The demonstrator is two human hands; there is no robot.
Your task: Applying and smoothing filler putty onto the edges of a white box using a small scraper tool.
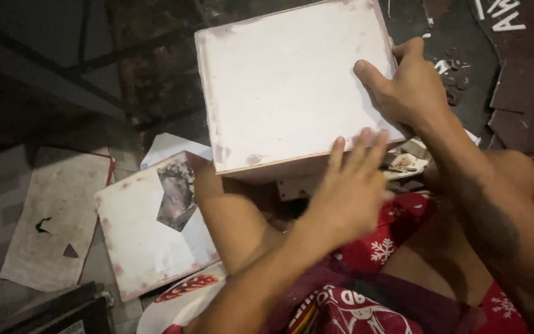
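A large white board with pinkish, worn edges rests above my knees, tilted toward me. My right hand grips its right edge, thumb on top and fingers wrapped round the side. My left hand lies flat against the board's near edge, fingers together and slightly blurred, holding nothing. I sit on the floor in red shorts with white snowflakes, my left knee bent under the board.
A second white board with a dark torn patch lies on the floor at my left. A dirty grey sheet lies further left. Dark brown board pieces and small scraps cover the floor at upper right.
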